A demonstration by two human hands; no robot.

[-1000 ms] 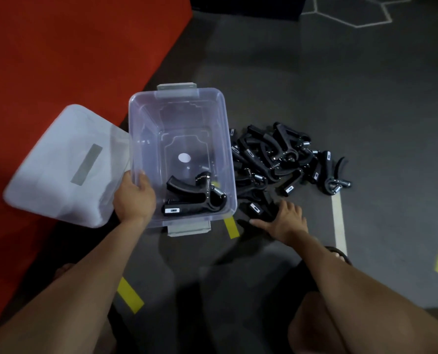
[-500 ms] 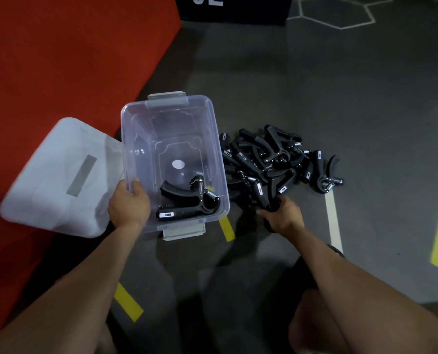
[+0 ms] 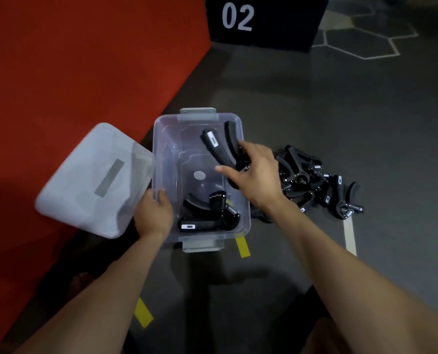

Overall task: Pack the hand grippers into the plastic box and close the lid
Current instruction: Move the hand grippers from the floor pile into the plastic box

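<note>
One gripper [image 3: 219,149] clenched in the right hand [image 3: 257,175] hangs over the box [image 3: 161,149], which the left hand [image 3: 152,215] grasps at seven o'clock; a careless drop could bounce it out.

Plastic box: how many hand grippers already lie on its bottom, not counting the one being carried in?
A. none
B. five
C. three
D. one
D: a single hand gripper lies at the near end of the plastic box; the right hand holds another gripper above it.
</note>
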